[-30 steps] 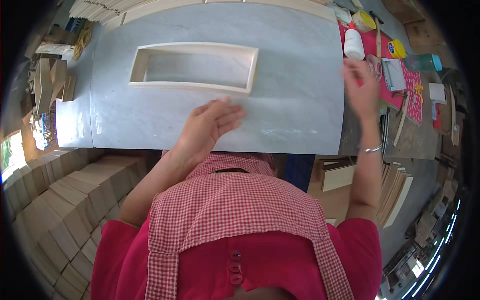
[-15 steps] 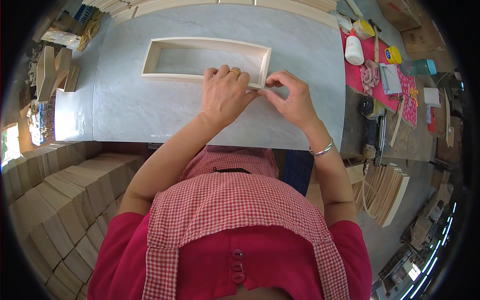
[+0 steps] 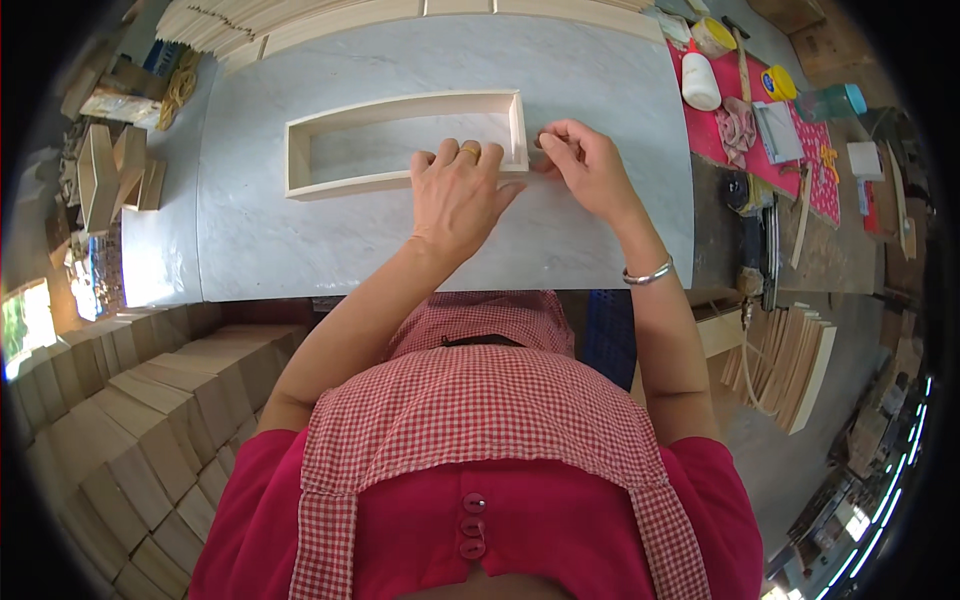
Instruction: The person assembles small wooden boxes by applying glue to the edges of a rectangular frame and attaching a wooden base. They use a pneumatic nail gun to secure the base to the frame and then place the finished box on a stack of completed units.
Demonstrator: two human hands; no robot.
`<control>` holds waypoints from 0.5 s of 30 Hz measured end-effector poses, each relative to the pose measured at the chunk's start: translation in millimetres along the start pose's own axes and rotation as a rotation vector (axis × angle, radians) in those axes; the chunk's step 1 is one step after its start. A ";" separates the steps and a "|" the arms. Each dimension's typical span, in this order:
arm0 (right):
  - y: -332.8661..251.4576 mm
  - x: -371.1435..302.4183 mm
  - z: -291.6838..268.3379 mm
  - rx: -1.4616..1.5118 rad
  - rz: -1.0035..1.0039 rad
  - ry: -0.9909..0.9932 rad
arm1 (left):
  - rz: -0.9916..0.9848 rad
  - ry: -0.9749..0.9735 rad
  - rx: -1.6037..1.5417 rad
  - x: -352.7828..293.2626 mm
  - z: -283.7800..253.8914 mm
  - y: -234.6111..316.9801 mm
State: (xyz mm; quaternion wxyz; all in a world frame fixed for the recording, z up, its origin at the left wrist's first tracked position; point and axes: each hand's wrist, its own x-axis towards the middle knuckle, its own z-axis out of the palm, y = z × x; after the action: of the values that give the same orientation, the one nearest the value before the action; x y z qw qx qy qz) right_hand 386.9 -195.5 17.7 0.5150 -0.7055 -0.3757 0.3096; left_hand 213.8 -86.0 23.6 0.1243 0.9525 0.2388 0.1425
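A long, open rectangular wooden frame of pale wood lies on the grey marbled tabletop. My left hand reaches over its near side toward the right end, fingers hooked over the wall and thumb outside. A ring is on one finger. Just off the frame's right end, my right hand is raised with thumb and fingers drawn together. Whether anything small sits in that pinch cannot be made out. A thin gap separates this hand from the frame.
Rows of pale wood strips line the table's far edge. At right, a white glue bottle, a rag and a yellow-lidded jar sit on a pink cloth. Stacked wood blocks fill the lower left; wooden pieces stand farther up.
The frame has turned slightly, its right end swinging away from me and its left end nearer. My right hand has come off the frame's near right corner.
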 end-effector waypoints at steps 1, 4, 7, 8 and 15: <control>-2.8 2.5 -1.1 0.008 0.088 -0.029 | -0.007 -0.009 -0.068 1.1 -4.0 -1.9; -13.3 10.5 -1.5 0.008 0.280 -0.116 | 0.169 0.003 -0.044 11.5 -22.0 -11.0; -15.1 20.0 -1.4 -0.022 0.316 -0.169 | 0.317 -0.127 0.149 28.6 -33.4 -21.0; -12.5 22.9 -2.6 -0.013 0.323 -0.168 | 0.337 -0.155 0.164 34.1 -33.8 -23.3; -6.6 37.2 -0.1 0.011 0.377 -0.189 | 0.425 -0.171 0.238 41.8 -24.0 -28.6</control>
State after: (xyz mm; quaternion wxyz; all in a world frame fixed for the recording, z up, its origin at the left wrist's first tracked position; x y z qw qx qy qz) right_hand 405.1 -162.7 22.2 0.4145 -0.7282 -0.2821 0.4673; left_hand 229.1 -37.0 46.1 -0.0017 0.9978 0.0369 0.0551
